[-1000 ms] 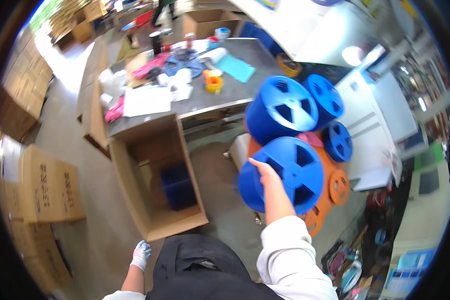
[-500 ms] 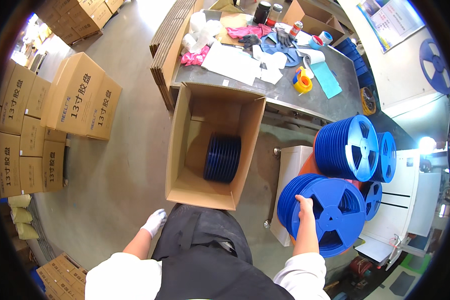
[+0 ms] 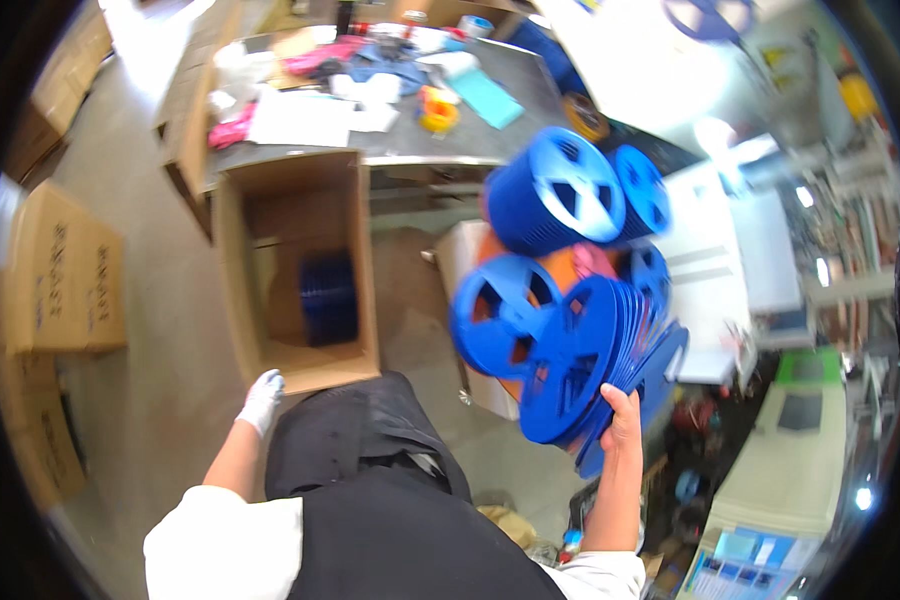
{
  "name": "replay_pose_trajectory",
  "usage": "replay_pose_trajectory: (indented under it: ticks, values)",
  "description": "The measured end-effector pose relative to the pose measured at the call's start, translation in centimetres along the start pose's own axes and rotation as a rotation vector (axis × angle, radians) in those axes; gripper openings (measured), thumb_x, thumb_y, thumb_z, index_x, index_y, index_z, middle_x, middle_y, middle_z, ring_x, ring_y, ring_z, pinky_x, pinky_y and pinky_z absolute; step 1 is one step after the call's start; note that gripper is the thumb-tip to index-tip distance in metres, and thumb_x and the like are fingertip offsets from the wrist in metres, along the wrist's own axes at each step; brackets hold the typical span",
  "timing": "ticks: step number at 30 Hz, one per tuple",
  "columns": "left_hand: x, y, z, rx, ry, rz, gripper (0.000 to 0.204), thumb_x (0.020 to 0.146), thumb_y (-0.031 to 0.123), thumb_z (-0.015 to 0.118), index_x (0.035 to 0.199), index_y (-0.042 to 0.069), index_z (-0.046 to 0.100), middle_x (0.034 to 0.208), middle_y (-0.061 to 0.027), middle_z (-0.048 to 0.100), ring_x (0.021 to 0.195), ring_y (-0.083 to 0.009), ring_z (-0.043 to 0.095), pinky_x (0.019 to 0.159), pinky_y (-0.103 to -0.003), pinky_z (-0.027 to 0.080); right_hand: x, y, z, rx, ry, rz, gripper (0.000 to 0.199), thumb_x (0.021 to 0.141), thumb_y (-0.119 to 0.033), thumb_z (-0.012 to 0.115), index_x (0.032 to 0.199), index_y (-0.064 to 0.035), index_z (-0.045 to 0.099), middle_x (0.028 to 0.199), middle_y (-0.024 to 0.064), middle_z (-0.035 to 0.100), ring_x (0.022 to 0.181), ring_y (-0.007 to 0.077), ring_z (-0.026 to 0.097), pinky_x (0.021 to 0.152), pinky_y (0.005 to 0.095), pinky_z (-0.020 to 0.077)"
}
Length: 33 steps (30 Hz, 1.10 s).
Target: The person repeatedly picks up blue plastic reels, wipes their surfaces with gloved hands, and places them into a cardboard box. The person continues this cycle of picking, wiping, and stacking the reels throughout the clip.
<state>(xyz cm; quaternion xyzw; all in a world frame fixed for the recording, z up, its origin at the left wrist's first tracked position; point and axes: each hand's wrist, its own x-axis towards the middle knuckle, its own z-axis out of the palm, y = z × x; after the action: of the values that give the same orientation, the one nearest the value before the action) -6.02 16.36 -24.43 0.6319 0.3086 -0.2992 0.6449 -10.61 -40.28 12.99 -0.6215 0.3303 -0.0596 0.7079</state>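
Note:
My right hand (image 3: 622, 415) is closed on the near edge of a stack of blue plastic reels (image 3: 580, 350), its thumb showing and its other fingers hidden. The stack is tilted, its discs fanning apart on the right. My left hand (image 3: 261, 400), in a white glove, is by the near left corner of an open cardboard box (image 3: 368, 290). Its fingers are stretched and hold nothing; whether they touch the box I cannot tell. Inside the box, a dark blue stack of reels (image 3: 328, 300) lies on its side against the right wall.
More blue reels (image 3: 560, 190) rest on an orange-topped white stand (image 3: 460, 270) to the right. Beyond the box, a dark worktable (image 3: 510, 85) carries paper, cloths and yellow tape (image 3: 437, 110). Closed cartons (image 3: 70, 275) stand at left. A pinkish shape (image 3: 595, 260) among the reels is unclear.
The view has swung right. My right hand has tilted the held reels away from the others, uncovering another reel face behind. My left hand has come up beside the box's near corner.

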Motion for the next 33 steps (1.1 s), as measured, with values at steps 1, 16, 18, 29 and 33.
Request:
replay_pose_trajectory:
  ticks: [1, 16, 18, 29, 33]
  values:
    - [0.0, 0.4, 1.1, -0.018, -0.033, -0.026, 0.039, 0.1, 0.017, 0.055, 0.137, 0.008, 0.049, 0.092, -0.0012, 0.059, 0.06, -0.0057, 0.047, 0.051, -0.023, 0.038, -2.7, -1.0, -0.8, 0.092, 0.052, -0.023, 0.052, 0.076, -0.016, 0.072, 0.123, 0.0007, 0.057, 0.107, 0.0093, 0.065, 0.097, 0.0232, 0.063, 0.087, 0.038, 0.052]
    - [-21.0, 12.2, 19.5, -0.723, -0.787, -0.207, 0.08, 0.092, 0.061, 0.06, 0.15, 0.01, 0.04, 0.149, -0.0107, 0.046, 0.134, -0.0248, 0.044, 0.112, -0.042, 0.039, -17.2, 12.5, 0.3, 1.351, -0.87, -0.303, 0.032, 0.093, -0.023, 0.063, 0.113, -0.0014, 0.049, 0.067, 0.0033, 0.052, 0.053, 0.0144, 0.05, 0.047, 0.0301, 0.0399]
    - [-23.4, 14.3, 20.4, -0.629, -0.793, 0.064, 0.08, 0.091, 0.059, 0.062, 0.15, 0.009, 0.04, 0.149, -0.0105, 0.046, 0.135, -0.0248, 0.044, 0.114, -0.042, 0.037, -17.7, 12.8, 0.2, 1.374, -0.869, -0.323, 0.019, 0.099, -0.018, 0.056, 0.105, -0.0021, 0.049, 0.064, 0.0038, 0.051, 0.049, 0.0135, 0.049, 0.043, 0.0289, 0.0387]
    - [-25.7, 21.0, 16.9, 0.764, -0.285, 1.348, 0.061, 0.091, 0.022, 0.063, 0.148, 0.009, 0.045, 0.155, -0.023, 0.035, 0.146, -0.0415, 0.027, 0.12, -0.047, 0.019, -17.2, 13.0, 5.0, 1.178, -1.063, -0.293, 0.04, 0.088, -0.038, 0.073, 0.107, -0.0065, 0.058, 0.072, 0.0057, 0.061, 0.057, 0.0206, 0.058, 0.053, 0.0365, 0.0483]
    - [-27.1, 21.7, 17.3, 0.919, -0.386, 1.362, 0.054, 0.09, 0.034, 0.06, 0.141, 0.017, 0.055, 0.155, -0.0252, 0.032, 0.143, -0.0513, 0.024, 0.117, -0.061, 0.012, -15.5, 11.4, 8.0, 1.117, -1.175, -0.283, 0.036, 0.09, -0.036, 0.071, 0.106, -0.0067, 0.057, 0.074, 0.0065, 0.062, 0.059, 0.0221, 0.06, 0.055, 0.0368, 0.0498]
